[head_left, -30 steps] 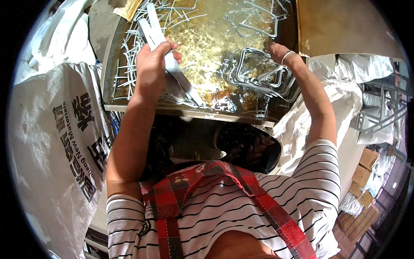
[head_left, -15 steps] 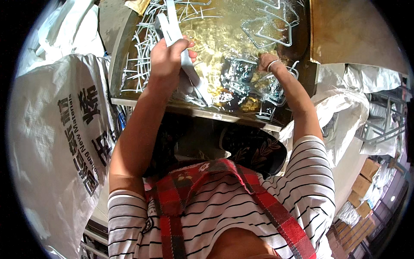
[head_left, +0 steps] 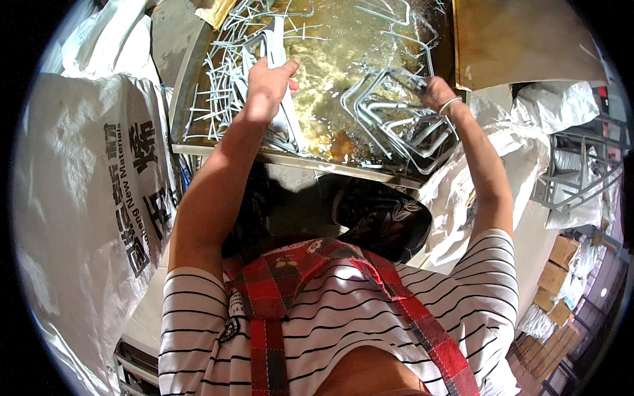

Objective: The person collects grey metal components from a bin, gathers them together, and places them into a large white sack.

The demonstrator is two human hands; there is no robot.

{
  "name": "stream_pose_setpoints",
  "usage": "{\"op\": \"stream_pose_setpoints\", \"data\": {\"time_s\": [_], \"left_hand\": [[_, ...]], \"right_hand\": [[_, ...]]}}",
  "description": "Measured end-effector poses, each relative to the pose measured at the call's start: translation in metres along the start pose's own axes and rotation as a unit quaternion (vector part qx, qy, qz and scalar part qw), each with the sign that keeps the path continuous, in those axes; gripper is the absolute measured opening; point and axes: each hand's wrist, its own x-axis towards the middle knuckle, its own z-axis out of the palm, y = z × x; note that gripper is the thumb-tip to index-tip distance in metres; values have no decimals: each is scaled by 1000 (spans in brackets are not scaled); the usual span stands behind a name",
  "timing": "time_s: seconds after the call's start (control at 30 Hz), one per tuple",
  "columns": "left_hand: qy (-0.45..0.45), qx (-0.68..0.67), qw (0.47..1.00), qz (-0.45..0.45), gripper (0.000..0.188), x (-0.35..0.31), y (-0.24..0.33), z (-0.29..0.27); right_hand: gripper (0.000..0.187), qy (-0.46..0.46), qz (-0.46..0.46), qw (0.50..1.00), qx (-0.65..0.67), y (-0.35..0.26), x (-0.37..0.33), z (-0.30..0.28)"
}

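A shallow metal tank (head_left: 224,154) of rippling, yellowish water lies before me. At its left side my left hand (head_left: 269,84) is closed around a stack of flat, light-grey plastic frames (head_left: 290,125), tilted with their lower end near the front rim. My right hand (head_left: 438,94) grips the upper right of a bundle of bent, light-grey wire-like frames (head_left: 389,122) above the water at the front right. That hand's fingertips are partly hidden. Further back, loose angular frames (head_left: 416,43) lie in the water.
Thin branching grey sticks (head_left: 210,99) crowd the tank's left side. A brown board (head_left: 522,46) stands at the far right. Large white woven sacks (head_left: 72,191) are on the left, more white sacks (head_left: 515,158) on the right. Cardboard boxes (head_left: 558,264) sit beyond them.
My right hand has moved slightly right, and the frames beneath it now show above the water, where splashing covered them before. My left hand still holds its stack, now more upright.
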Motion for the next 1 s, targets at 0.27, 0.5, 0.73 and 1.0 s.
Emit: {"op": "stream_pose_setpoints", "data": {"time_s": [0.27, 0.5, 0.73, 1.0], "left_hand": [[-188, -153, 968, -70, 60, 0, -12, 23], [-261, -225, 937, -60, 47, -12, 3, 40], [-130, -252, 959, -20, 35, 7, 13, 11], [-171, -376, 910, 2, 32, 6, 14, 12]], "right_hand": [[20, 64, 31, 958, 277, -63, -15, -87], [48, 126, 144, 947, 258, -110, 29, -37], [102, 192, 69, 811, 548, -113, 30, -42], [72, -44, 219, 583, 781, -182, -38, -1]]}}
